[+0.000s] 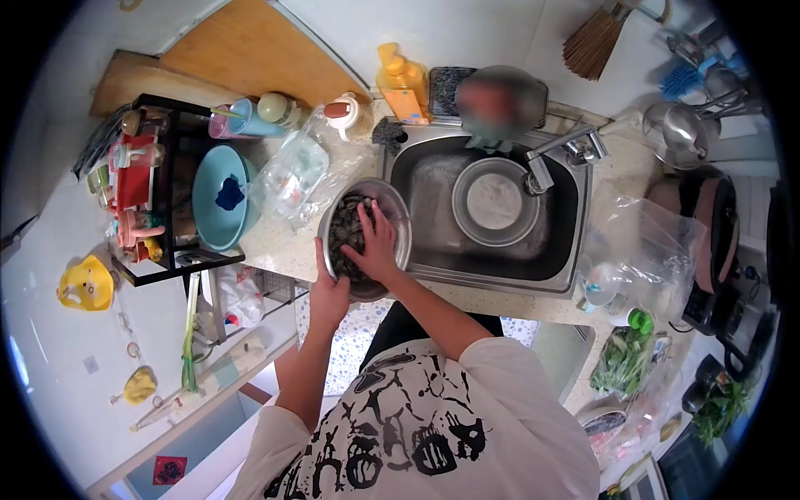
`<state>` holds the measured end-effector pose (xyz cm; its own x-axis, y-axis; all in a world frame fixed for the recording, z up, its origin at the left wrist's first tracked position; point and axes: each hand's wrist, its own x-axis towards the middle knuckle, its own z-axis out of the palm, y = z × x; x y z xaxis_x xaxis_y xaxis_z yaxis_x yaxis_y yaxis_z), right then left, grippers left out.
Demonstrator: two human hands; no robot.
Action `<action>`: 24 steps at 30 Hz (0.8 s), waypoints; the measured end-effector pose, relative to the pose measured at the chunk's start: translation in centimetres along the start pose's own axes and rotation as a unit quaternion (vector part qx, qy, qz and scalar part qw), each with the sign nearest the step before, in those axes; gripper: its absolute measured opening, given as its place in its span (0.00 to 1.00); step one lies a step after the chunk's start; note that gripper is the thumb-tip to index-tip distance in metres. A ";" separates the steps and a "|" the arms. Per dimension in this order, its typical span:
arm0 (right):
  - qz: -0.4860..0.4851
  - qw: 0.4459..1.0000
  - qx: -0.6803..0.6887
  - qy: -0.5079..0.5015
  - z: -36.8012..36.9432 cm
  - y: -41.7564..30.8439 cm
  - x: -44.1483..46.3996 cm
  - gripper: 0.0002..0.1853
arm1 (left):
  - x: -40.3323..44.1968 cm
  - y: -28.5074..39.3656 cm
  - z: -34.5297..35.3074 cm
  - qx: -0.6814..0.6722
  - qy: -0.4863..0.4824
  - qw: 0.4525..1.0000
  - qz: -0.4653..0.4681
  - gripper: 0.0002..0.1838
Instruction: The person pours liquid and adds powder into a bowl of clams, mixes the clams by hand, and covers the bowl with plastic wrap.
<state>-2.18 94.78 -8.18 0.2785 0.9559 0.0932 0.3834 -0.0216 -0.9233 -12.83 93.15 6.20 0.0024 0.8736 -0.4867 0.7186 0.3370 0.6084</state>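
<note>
A metal bowl sits at the counter's edge, left of the sink, holding many small dark grey pieces that look like shellfish; their exact kind I cannot make out. My left hand grips the bowl's near left side, thumb along the rim. Inside the bowl, my right hand rests on the grey pieces with its fingers spread. A second metal bowl stands in the sink, below the faucet.
A blue basin with a dark blue cloth and a black rack stand left. Clear plastic packaging lies beside the bowl. Behind are a lidded jug and a yellow bottle. Bagged greens lie at right.
</note>
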 end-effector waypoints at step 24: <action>0.006 0.998 -0.062 0.014 -1.6 0.6 -0.1 0.52 | 1.3 -3.3 1.6 -0.187 -0.028 0.982 0.025 0.46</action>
<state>-0.56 94.23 -8.12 0.3074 0.9468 0.0951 0.4861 -0.0704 -0.8710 -14.05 92.64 2.52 0.0771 0.8752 -0.4776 0.4114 0.4084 0.8148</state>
